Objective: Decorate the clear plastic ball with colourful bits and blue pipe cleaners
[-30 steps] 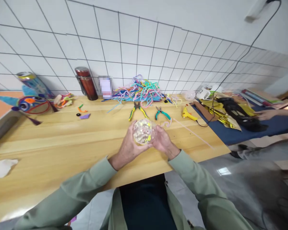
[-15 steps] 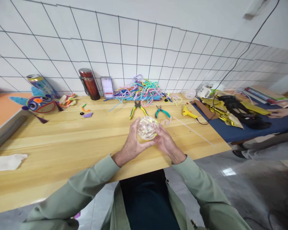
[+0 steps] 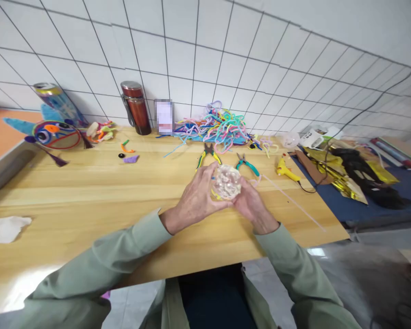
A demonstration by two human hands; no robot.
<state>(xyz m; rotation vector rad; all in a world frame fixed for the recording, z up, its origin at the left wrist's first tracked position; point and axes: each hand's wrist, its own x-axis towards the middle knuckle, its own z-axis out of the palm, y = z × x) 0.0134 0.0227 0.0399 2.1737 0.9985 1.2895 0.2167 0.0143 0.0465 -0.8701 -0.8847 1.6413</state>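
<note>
Grip is two-handed: left hand and right hand curl, spread to its width, around one clear ball over the surface; just beyond them, one yellow-handled pliers, one teal-handled pliers; rightward, one glue gun; farther behind, one pipe-cleaner heap.

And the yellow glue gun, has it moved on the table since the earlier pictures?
No. Against the right edge of the wooden table, the yellow glue gun lies in the same place; only the camera view shifted.
</note>
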